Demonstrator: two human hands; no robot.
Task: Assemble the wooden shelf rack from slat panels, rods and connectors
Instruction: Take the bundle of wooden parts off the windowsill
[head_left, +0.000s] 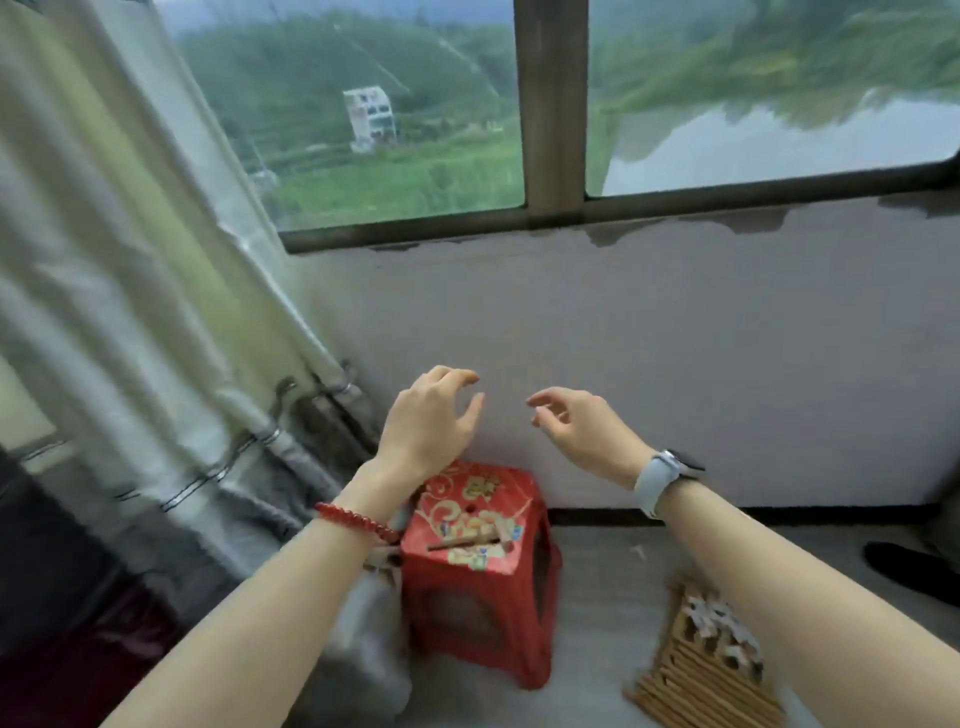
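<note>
Two bare hands raised, left hand (428, 415) and right hand (582, 423) loosely curled, holding nothing. Below, thin wooden rod (462, 544) on glossy red plastic stool (480, 587); ribbed slat panel (701, 670) on floor.

We see red stool (480, 566): glossy moulded plastic, printed gold pattern. Rod (464, 544) on it: bare matt wood. Slat panel (698, 670) on floor: same pale unfinished wood. Curtain (130, 312): soft matt cloth. Watch strap (655, 480): smooth matt rubbery band. Wall (675, 338): matt paint, chipped top edge.

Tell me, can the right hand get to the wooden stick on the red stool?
Probably yes. The right hand is empty and raised, and nothing covers the wooden stick lying on top of the red stool.
</note>
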